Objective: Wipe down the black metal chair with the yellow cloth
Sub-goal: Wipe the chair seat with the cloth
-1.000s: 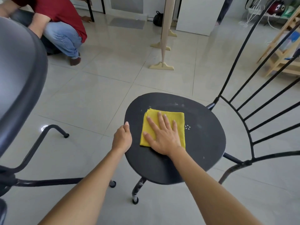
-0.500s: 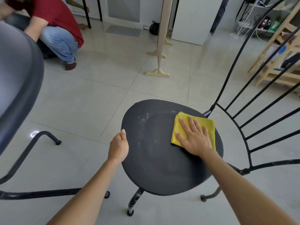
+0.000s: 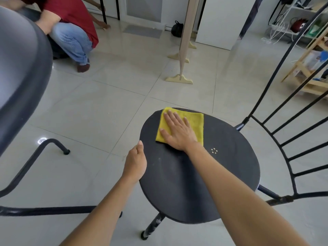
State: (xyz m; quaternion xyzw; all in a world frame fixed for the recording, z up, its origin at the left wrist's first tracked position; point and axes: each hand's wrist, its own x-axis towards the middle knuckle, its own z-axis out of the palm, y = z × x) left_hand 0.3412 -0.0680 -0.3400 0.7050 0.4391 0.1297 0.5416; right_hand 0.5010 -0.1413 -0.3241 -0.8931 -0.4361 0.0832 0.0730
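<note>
The black metal chair (image 3: 221, 178) stands in front of me with a round seat and a thin-barred backrest on the right. A folded yellow cloth (image 3: 196, 121) lies flat on the far left part of the seat. My right hand (image 3: 179, 132) presses down on the cloth, palm flat and fingers spread. My left hand (image 3: 135, 161) grips the seat's left rim, with the thumb on top and the fingers curled under the edge. Pale dust streaks show on the near part of the seat.
A second dark chair (image 3: 19, 71) looms at the left, its leg frame resting on the tiled floor. A person in a red shirt and jeans (image 3: 71, 32) crouches at the back left. A wooden stand (image 3: 182, 50) rises behind the chair, and wooden shelves (image 3: 312, 68) stand at the right.
My right hand has slid the cloth from the seat's right side, near the backrest, to its far left part. My left hand stays on the rim.
</note>
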